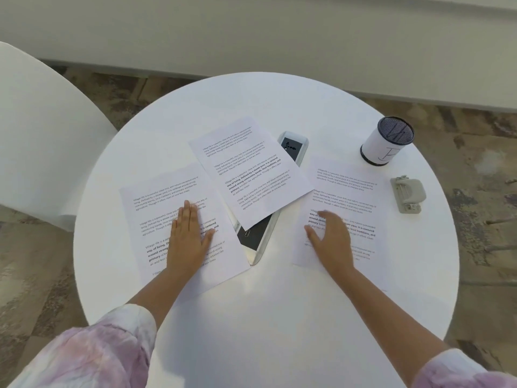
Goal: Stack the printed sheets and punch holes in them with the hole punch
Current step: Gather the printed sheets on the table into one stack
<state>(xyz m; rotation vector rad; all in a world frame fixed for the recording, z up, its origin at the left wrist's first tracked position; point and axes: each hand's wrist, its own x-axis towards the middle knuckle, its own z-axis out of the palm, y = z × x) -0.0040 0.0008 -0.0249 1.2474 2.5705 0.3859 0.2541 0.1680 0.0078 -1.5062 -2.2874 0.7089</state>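
Three printed sheets lie spread on a round white table [265, 317]. My left hand [188, 237] rests flat, fingers together, on the left sheet [156, 208]. The middle sheet [251, 175] lies tilted, partly over a flat device. My right hand [331, 238] sits on the right sheet [352, 197] with fingers spread; it is slightly blurred. A grey hole punch [408, 194] stands to the right of the right sheet, apart from both hands.
A flat white and black device [263, 236] lies under the middle sheet. A white cylinder with a dark mesh top [387, 141] stands at the table's far right. A white chair [36, 130] is at the left. Patterned floor surrounds the table.
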